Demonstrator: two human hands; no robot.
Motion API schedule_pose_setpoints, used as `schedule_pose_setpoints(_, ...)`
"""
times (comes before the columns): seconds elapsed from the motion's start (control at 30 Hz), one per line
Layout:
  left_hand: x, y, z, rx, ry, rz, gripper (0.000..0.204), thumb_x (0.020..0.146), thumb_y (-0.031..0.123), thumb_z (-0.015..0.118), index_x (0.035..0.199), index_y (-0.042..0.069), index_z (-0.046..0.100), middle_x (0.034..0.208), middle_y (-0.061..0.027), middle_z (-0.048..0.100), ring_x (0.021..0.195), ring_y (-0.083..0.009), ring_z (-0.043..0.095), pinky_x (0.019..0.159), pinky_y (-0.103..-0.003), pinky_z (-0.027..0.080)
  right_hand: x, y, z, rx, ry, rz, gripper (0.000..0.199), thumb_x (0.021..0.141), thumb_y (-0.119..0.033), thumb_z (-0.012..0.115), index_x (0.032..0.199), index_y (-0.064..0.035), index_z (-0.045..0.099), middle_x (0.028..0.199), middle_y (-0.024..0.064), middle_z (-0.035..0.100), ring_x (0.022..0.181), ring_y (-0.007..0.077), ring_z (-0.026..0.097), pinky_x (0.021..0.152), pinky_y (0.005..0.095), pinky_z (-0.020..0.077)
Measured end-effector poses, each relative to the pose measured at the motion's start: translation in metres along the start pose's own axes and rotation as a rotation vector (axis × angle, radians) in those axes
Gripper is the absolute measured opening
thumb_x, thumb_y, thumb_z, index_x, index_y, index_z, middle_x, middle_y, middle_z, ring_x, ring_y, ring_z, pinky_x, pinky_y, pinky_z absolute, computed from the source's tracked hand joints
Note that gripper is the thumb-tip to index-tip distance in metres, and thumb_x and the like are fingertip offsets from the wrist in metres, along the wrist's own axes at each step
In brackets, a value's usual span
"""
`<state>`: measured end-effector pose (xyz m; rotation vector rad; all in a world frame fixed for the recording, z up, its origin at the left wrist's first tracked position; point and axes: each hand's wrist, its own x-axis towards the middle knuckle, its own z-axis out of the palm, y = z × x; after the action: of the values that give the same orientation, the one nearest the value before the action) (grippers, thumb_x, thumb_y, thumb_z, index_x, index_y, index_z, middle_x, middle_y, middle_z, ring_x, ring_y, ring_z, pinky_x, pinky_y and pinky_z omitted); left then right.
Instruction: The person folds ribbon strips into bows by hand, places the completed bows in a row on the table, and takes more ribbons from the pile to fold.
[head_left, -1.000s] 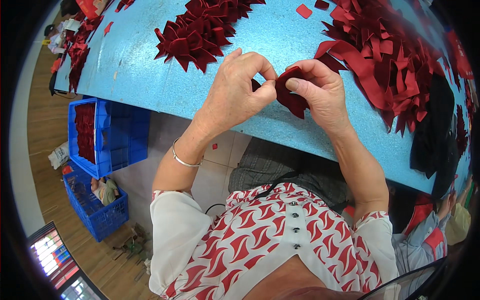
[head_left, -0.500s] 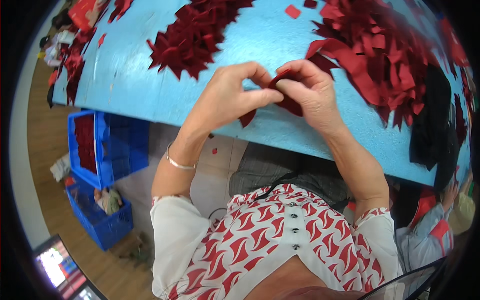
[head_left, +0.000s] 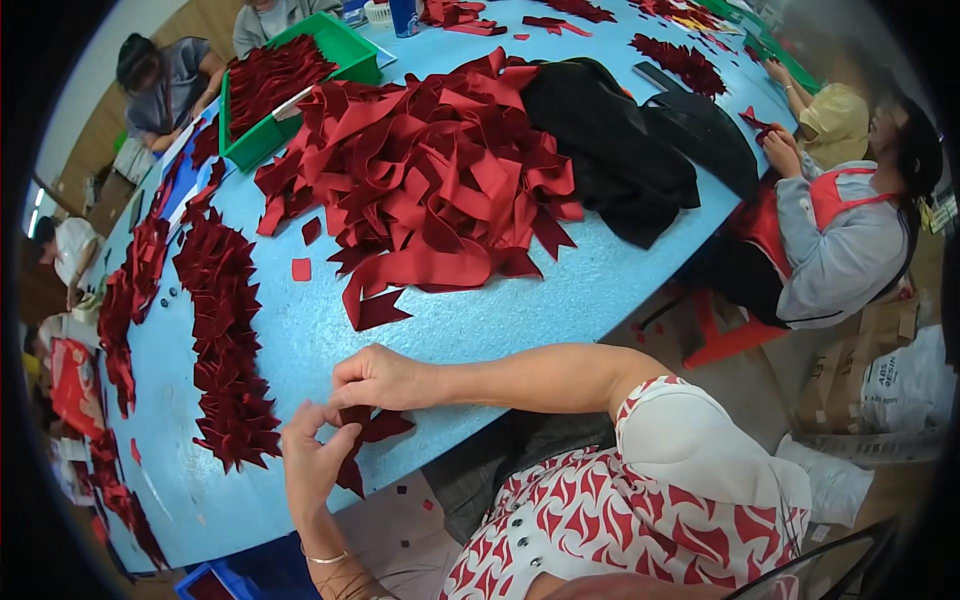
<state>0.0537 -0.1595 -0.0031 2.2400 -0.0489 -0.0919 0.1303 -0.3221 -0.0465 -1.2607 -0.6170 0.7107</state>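
Across our blue table, we have a loose heap of red ribbon strips, a row of folded dark red pieces to its left and a black cloth to its right. We locate 1 dark red ribbon piece at the near edge, pinched in our left hand, thumb nearly closed against fingers. Our right hand curls nearly closed just above that piece; its fingertips are partly hidden, so we cannot tell whether they grip.
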Motion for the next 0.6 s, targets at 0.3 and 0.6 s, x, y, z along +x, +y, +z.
schedule_pose_setpoints(0.3, 0.004, -0.003, -0.005, -0.168, 0.026, -0.028, 0.006, 0.071, 0.002, 0.062, 0.07, 0.001, 0.055, 0.066, 0.0052, 0.054, 0.061, -0.0019, 0.044, 0.055, -0.018, 0.036, 0.005, 0.006, -0.005, 0.032, 0.012, -0.058, 0.017, 0.072, -0.015, 0.065, 0.075, 0.0003, 0.059, 0.066, 0.0015, 0.058, 0.059, 0.0068, 0.05, 0.053, 0.0224, 0.0409)
schedule_pose_setpoints(0.6, 0.003, -0.004, -0.006, -0.286, -0.038, -0.101, 0.004, 0.073, 0.002, 0.061, 0.073, 0.001, 0.057, 0.066, 0.0055, 0.055, 0.06, -0.0024, 0.045, 0.055, -0.017, 0.037, 0.003, 0.002, -0.006, -0.016, -0.06, 0.017, 0.015, 0.073, -0.014, 0.066, 0.077, -0.0009, 0.059, 0.068, 0.0001, 0.058, 0.063, 0.0051, 0.05, 0.056, 0.0217, 0.0411)
